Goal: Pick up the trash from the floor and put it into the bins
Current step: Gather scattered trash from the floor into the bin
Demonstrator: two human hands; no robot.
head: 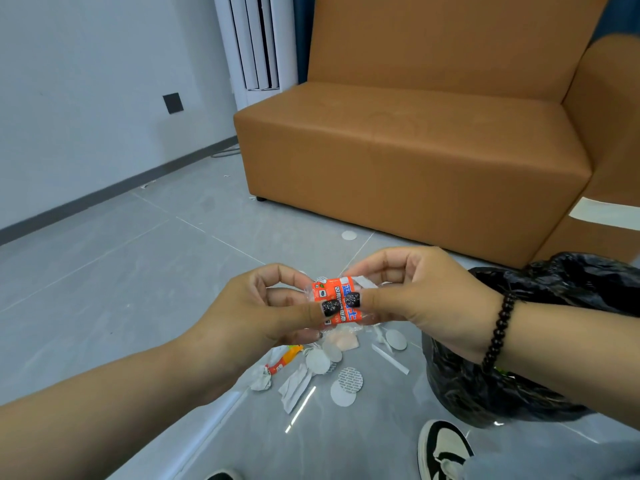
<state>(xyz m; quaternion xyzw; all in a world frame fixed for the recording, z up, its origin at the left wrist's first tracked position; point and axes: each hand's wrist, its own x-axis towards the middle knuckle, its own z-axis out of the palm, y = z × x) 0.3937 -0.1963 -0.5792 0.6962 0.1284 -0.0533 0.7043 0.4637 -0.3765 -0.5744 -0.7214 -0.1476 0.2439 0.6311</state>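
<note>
- Left hand (277, 306) & right hand (412, 299) both pinch one orange wrapper (337, 299) at frame centre, thumbs on its front, held above the floor litter.
- Looks light, soft, crinkly w/ slick clear film – prob. best pinched at the ends.
- Long axis approx. vertical in frame, print sideways.
- Black-bagged bin (519, 382) lower right, just beside right wrist.
- More scraps below – white discs (343, 393), paper.

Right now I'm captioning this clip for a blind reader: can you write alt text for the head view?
Both hands, left hand and right hand, pinch an orange wrapped packet above scattered paper scraps and round white discs on a grey floor. A black-lined bin stands at right, before an orange sofa.
</note>
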